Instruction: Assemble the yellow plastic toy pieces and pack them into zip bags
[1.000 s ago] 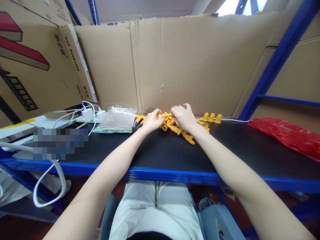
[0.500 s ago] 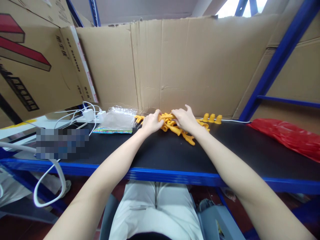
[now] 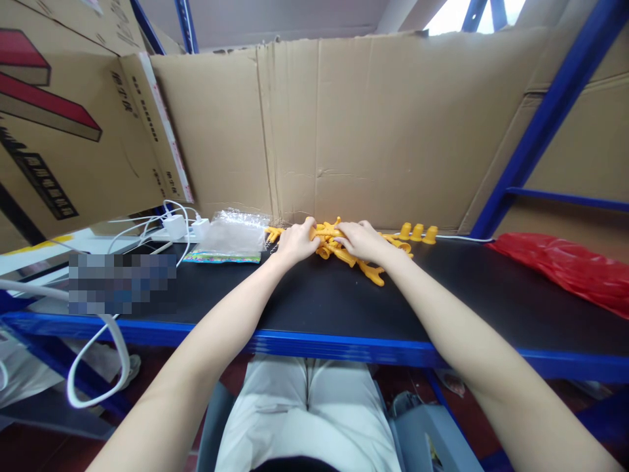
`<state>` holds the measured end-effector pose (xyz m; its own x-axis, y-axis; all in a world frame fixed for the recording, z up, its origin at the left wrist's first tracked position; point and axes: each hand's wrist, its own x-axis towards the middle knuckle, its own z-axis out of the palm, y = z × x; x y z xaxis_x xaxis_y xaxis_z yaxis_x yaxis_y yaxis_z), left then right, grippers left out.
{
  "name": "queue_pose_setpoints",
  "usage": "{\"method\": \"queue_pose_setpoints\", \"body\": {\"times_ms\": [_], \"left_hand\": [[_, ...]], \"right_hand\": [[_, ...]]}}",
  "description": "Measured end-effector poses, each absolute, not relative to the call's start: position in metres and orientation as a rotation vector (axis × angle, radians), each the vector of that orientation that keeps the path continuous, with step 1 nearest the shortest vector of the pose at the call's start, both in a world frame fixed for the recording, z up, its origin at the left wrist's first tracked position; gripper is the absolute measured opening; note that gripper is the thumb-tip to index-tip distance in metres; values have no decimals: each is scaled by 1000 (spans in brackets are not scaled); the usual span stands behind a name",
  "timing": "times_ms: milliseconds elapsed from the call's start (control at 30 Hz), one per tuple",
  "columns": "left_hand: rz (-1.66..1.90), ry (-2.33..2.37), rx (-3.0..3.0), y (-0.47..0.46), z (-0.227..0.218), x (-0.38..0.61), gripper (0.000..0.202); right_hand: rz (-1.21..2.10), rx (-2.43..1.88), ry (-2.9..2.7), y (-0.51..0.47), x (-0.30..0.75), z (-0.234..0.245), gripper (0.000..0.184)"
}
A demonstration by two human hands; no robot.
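My left hand [image 3: 297, 242] is closed around one end of a yellow branch-shaped plastic piece [image 3: 326, 232]. At the other end of it, the fingers of my right hand [image 3: 362, 242] are curled and pressed on the piece. Below and between both hands lies a pile of similar yellow branched pieces [image 3: 371, 272], some with hollow round ends. My palms and wrists cover part of the pile. Another forked yellow tip [image 3: 274, 233] sticks out left of my left hand. Several small yellow cup-shaped parts [image 3: 417, 233] stand in a row to the right.
Clear plastic bags [image 3: 233, 235] lie on the black tabletop [image 3: 314, 301] at left, near white chargers and cables [image 3: 173, 227]. A red plastic bag [image 3: 565, 269] rests at right. A cardboard panel [image 3: 383, 131] stands behind, and a blue rail [image 3: 339, 347] edges the table.
My right hand's raised finger has come down and its fingers have curled in towards the held piece. A yellow tip now shows between the hands. The left hand has barely moved.
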<state>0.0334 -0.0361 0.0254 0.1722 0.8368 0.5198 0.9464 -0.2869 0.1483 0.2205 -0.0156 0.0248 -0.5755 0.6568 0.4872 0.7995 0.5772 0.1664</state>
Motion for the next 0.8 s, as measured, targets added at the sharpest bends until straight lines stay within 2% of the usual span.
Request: {"method": "queue_pose_setpoints", "body": {"times_ms": [467, 600, 800], "left_hand": [[-803, -1778, -2169, -16, 20, 17, 38], [-873, -1791, -2152, -6, 17, 8, 36], [-931, -1805, -2105, 0, 15, 1, 34]], "right_hand": [[-592, -1172, -2259, -14, 232, 35, 22], [-586, -1233, -2070, -5, 249, 39, 23], [-655, -1450, -1618, 19, 310, 34, 34]]}}
